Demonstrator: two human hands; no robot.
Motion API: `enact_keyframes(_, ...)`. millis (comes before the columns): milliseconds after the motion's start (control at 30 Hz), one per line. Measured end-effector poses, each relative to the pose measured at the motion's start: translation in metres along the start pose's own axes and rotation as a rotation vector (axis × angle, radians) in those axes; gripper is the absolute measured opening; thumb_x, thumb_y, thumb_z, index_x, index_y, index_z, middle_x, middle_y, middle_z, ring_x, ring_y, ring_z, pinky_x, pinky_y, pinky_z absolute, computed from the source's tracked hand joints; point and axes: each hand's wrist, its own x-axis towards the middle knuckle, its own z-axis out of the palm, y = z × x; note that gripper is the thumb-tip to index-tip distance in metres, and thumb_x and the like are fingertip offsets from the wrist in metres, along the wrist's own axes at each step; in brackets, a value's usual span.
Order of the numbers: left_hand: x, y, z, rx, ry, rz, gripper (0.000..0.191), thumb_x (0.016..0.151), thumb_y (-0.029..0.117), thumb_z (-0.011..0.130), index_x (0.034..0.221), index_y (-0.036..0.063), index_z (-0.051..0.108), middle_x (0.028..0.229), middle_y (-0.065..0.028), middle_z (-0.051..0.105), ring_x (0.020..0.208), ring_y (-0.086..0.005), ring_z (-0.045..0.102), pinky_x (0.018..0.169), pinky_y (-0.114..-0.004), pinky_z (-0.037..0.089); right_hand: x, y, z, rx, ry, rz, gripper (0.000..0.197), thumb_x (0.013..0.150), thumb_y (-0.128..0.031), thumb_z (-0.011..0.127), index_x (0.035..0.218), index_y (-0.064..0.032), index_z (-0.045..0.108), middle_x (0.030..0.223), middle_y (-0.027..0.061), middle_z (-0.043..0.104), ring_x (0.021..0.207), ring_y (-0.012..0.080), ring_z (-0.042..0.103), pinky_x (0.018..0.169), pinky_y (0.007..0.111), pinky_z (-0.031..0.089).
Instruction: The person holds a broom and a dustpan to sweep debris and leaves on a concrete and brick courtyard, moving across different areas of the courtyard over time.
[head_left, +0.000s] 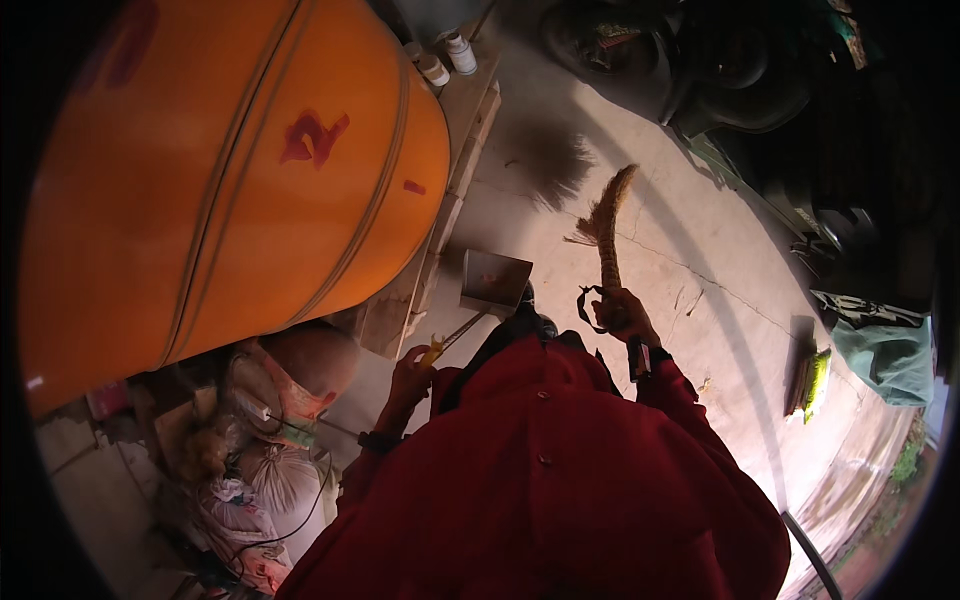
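Note:
My right hand (627, 313) grips the bound handle of a straw hand broom (611, 225), whose bristles point away from me above the concrete floor. A dark loop of cord hangs beside that handle. In my left hand (412, 381) is the yellow end of a thin rod-like handle. The handle runs up to a metal dustpan (495, 277), which is held near my feet. Whatever lies inside the pan is too dim to tell.
A big orange tank (322, 150) with red marks stands on a wooden platform (469, 154) at left. White bottles (460, 54) sit on the platform. Filled sacks (281, 480) and a cable lie lower left. A dark wheeled vehicle (720, 67) and a green-yellow bag (812, 384) are at right.

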Motion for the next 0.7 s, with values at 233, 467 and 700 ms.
enact_keyframes(233,0.033,0.020,-0.006,0.177,0.029,0.065,0.045,0.067,0.008,0.054,0.111,0.0038,0.050,0.061,-0.0095,0.057,0.050,-0.0130,0.054,0.044,-0.027,0.043,0.073,-0.008,0.076,-0.556,-0.522,-0.392,0.037,0.071,-0.005,0.061,0.105,-0.0018,0.047,0.083,0.0112,0.054,0.068,0.0175,0.055,0.054,0.026,0.044)
enact_keyframes(467,0.036,0.030,0.010,0.209,0.103,-0.002,0.043,0.066,0.010,0.055,0.109,0.0052,0.051,0.060,-0.0104,0.058,0.051,-0.0165,0.055,0.049,-0.030,0.044,0.174,-0.066,0.078,-0.753,-0.338,0.140,0.019,0.082,-0.007,0.049,0.100,-0.0028,0.048,0.076,0.0135,0.054,0.070,0.0200,0.055,0.055,0.030,0.045)
enact_keyframes(700,0.016,0.032,0.037,0.059,0.177,-0.118,0.045,0.065,0.009,0.054,0.109,0.0061,0.050,0.058,-0.0077,0.056,0.043,-0.0143,0.051,0.042,-0.027,0.042,0.136,-0.099,0.047,-0.948,-0.501,-0.241,0.027,0.080,-0.017,0.053,0.101,-0.0017,0.047,0.072,0.0133,0.055,0.062,0.0198,0.055,0.051,0.030,0.045)
